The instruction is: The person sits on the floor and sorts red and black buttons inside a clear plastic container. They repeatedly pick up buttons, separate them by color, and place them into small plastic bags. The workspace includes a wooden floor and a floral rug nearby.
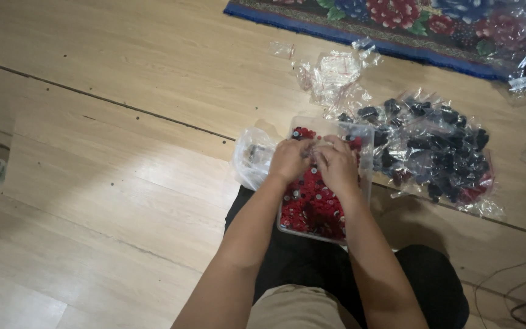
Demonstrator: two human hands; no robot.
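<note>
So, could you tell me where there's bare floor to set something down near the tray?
Bare floor lies left of the tray, past the clear bag. Right of the tray is crowded with bagged dark parts; empty wrappers lie behind it.

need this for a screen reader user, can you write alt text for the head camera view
Seen from above, a person's left hand and right hand meet over a clear plastic tray of small red pieces, fingers working at something too small to make out. Clear bags of dark pieces lie right of the tray on the wooden floor, with a floral rug beyond.
</note>
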